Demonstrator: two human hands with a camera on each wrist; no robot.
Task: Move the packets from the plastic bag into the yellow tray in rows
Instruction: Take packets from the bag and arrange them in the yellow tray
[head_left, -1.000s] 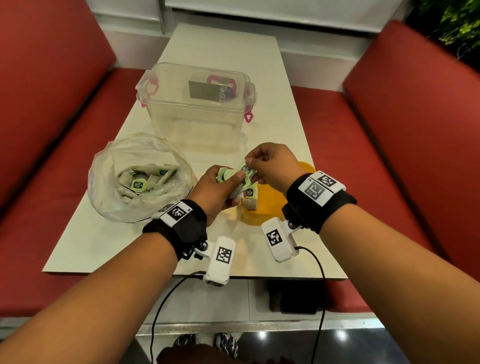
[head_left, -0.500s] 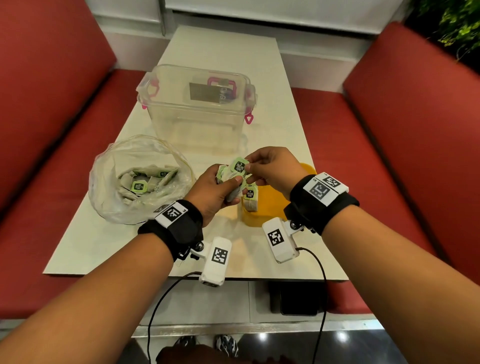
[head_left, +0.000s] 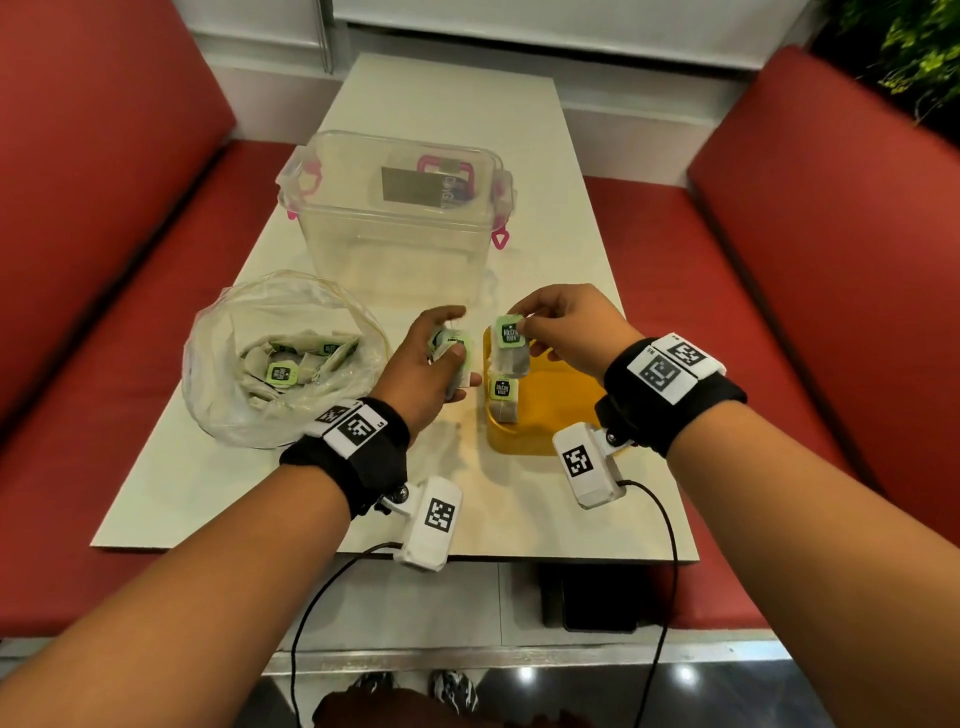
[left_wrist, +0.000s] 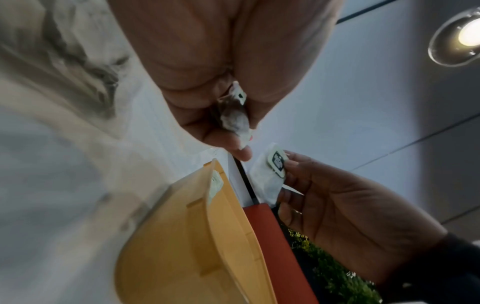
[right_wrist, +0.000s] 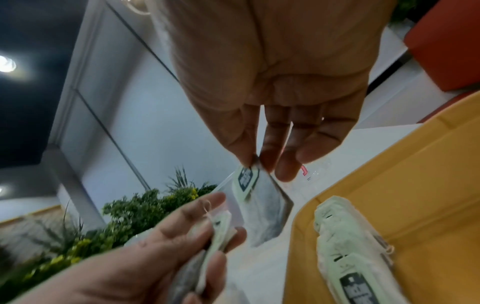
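Note:
My right hand pinches a green-tagged packet by its top edge, hanging over the far left corner of the yellow tray. One packet lies in the tray just below it. My left hand holds a small bunch of packets left of the tray. In the right wrist view the pinched packet hangs from my fingertips, the tray's packet is below and the tray is at the right. The left wrist view shows the bunch in my curled fingers. The clear plastic bag holds several more packets.
A clear lidded plastic box with pink clasps stands behind the hands on the white table. Red bench seats flank the table on both sides. The near table edge lies under my wrists.
My right hand pulled one packet off the bunch in my left hand and carried it right, over the tray. The hands have moved apart.

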